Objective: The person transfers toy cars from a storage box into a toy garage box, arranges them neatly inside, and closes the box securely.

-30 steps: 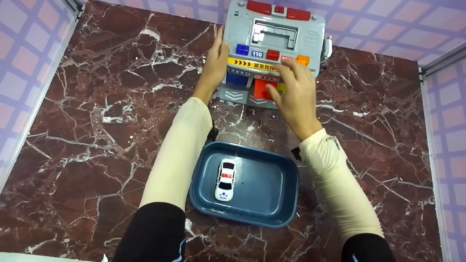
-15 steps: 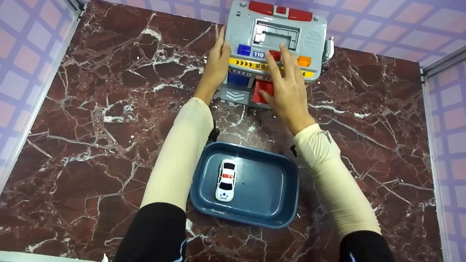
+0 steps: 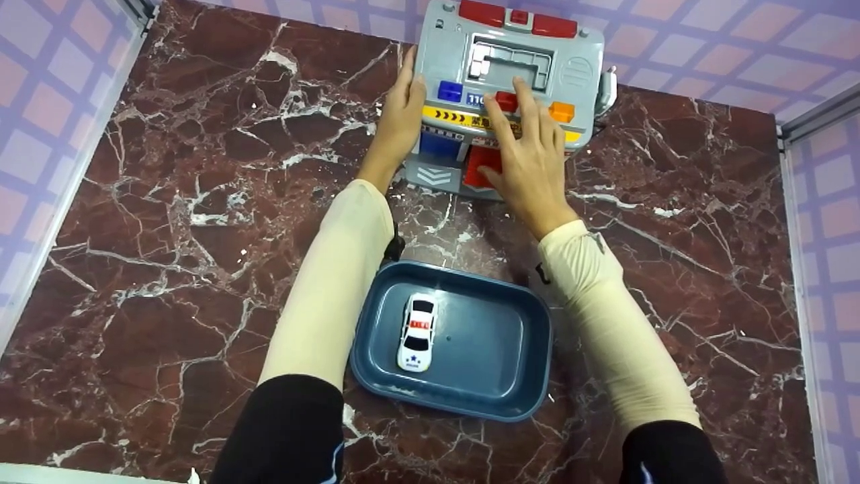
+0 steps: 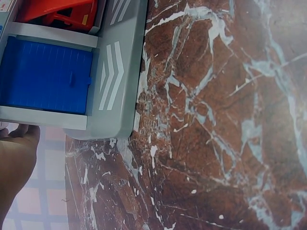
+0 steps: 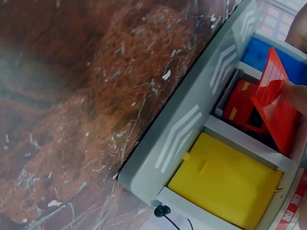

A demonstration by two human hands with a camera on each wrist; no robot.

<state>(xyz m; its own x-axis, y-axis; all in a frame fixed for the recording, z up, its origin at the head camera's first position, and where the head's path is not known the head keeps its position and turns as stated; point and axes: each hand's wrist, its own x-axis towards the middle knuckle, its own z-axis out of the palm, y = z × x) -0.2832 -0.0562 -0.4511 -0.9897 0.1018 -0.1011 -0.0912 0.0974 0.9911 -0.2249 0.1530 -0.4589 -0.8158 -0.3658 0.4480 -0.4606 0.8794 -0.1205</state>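
In slid the right hand (image 3: 533, 160), fingers spread, thumb against the tilted red door (image 5: 282, 115), apparently exposing the red piece (image 5: 236, 99) behind it, while the straight-fingered left hand (image 3: 398, 117) steadied the toy station (image 3: 443, 64) between them.

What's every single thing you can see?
Toy emergency garage: 1, grey, table's far side
Roof lights: 3, red, garage's far edge
Buttons: 3, blue, red, orange, garage roof
Garage doors: 3, blue, red (tilted open), yellow, garage front
Toy, probably a vehicle: 1, red, behind red door, partly hidden
Toy police car: 1, white, in tub
Tub: 1, dark blue, near side
Tabletop: 1, marbled reddish-brown, underneath
Wall panels: 3, patterned purple, around
Corded knob: 1, black, garage corner
Left hand: 1, bare, garage's left side
Right hand: 1, bare, over roof, thumb touching red door
Sleeves: 2, cream and black, both arms
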